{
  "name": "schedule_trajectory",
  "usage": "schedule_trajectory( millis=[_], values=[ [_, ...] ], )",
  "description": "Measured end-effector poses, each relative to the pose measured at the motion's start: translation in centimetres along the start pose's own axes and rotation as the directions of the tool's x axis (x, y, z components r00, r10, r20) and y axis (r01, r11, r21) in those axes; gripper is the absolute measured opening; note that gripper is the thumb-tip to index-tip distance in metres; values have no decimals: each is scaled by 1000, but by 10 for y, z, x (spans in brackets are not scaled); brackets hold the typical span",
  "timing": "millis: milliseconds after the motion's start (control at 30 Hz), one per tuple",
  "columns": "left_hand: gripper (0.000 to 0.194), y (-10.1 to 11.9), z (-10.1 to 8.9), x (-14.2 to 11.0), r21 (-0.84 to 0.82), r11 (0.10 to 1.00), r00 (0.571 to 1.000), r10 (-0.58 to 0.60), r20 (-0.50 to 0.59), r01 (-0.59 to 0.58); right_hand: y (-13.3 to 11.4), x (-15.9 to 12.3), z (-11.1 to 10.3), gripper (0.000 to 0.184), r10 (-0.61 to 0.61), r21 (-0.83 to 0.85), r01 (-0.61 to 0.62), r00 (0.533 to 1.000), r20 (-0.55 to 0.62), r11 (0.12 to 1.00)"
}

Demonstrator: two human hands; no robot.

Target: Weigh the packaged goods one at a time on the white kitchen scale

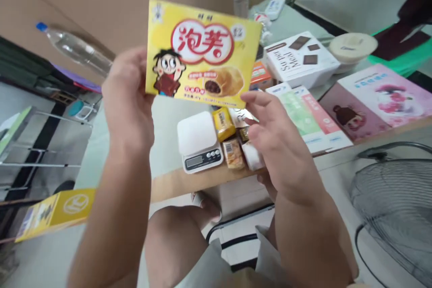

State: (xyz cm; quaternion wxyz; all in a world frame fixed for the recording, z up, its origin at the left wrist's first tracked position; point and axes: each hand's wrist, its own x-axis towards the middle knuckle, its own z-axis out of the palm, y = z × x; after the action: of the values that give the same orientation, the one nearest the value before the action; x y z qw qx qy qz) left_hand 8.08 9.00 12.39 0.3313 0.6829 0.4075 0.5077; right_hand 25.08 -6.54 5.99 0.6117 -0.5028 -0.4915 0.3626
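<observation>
Above the table point(165, 121), between the person's 2 hands, a yellow box point(202, 54) is held up with its printed front, a cartoon figure and a filled pastry, turned to the wearer. Its long axis runs left to right, the right end dipping slightly. The left hand point(126, 94) grips the left end, its fingers passing out of sight behind the box. The right hand point(276, 130) comes up from below and to the right, half curled, with a fingertip at the lower right corner; whether it pinches that corner or only touches it, I cannot tell. So the box lies up and to the left of the right hand, whose nearest part of it is that corner, while the left hand has the opposite end. Lower down, near the table's front edge, sits a white scale point(197, 135), with a small yellow packet point(223, 123) and a barcoded packet point(233, 154) just to its right. Farther right are a white box point(302, 60) marked Super Meal, a lidded tub point(353, 46) beyond it and a pink box point(394, 94). At the far left, a blue-capped bottle point(77, 49) lies tilted in view, and a fan point(394, 211) stands at the lower right.
</observation>
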Motion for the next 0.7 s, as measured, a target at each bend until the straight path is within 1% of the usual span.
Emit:
schedule_trajectory(
  millis=[33,67,100,133,167,233,300,400,467,567,700],
  values=[
    [45,-11,-23,-25,-81,997,1000,-6,-10,5,-3,-5,14,42,34,11,-35,998,61,999],
    [47,-25,-41,-50,-114,993,996,-36,-81,26,-4,-9,28,42,75,-2,-76,990,117,997],
    [49,-40,-56,-73,-128,989,988,-94,-123,78,-3,-13,42,42,118,-46,-112,980,158,993],
    [53,-56,-66,-92,-137,980,977,-162,-140,143,-1,-15,55,44,156,-120,-136,971,179,983],
    [56,-71,-73,-108,-143,971,969,-209,-132,190,3,-17,66,47,187,-213,-147,965,182,966],
    [61,-97,-80,-128,-154,955,961,-268,-67,255,12,-20,83,54,231,-389,-146,956,183,910],
    [63,-115,-83,-136,-161,943,953,-300,-30,292,20,-23,93,61,257,-529,-121,948,190,840],
    [67,-130,-85,-137,-156,920,920,-378,-100,361,25,-31,96,71,280,-704,-53,937,210,708],
    [69,-135,-87,-138,-161,901,894,-425,-142,403,25,-34,95,75,263,-771,-11,943,204,637],
    [69,-138,-89,-141,-187,879,878,-463,-123,438,26,-33,93,77,227,-807,4,959,172,591],
    [67,-138,-88,-145,-213,873,875,-469,-119,439,34,-23,95,80,239,-816,-41,963,120,576]
  ],
)
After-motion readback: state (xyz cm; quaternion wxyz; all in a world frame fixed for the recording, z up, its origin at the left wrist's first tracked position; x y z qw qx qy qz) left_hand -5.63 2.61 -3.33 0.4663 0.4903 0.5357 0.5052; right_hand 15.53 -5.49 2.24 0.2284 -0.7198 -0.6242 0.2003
